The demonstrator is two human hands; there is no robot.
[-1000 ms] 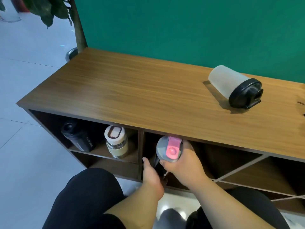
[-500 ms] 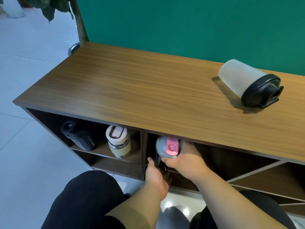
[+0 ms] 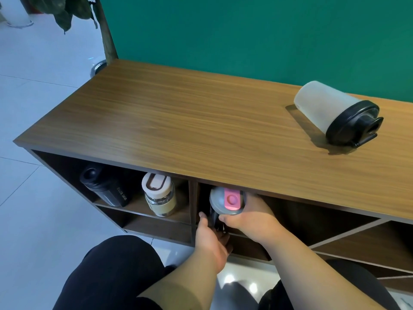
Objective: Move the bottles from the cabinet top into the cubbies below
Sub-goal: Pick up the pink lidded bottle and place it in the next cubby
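A dark bottle with a grey lid and pink flip cap stands inside the middle cubby, just under the cabinet top. My right hand wraps its upper body from the right. My left hand grips its lower part from the front. A frosted white shaker with a black lid lies on its side on the cabinet top at the right. In the left cubby stand a black sport bottle and a cream-lidded glass bottle.
A green wall runs behind the cabinet. A potted plant's trunk rises at the cabinet's far left corner. Diagonal dividers split the cubbies to the right. My knees in black trousers are low in front, over a pale tiled floor.
Both hands have pushed the pink-capped bottle a little deeper into the middle cubby, its lid now closer under the top's edge. The view has shifted slightly.
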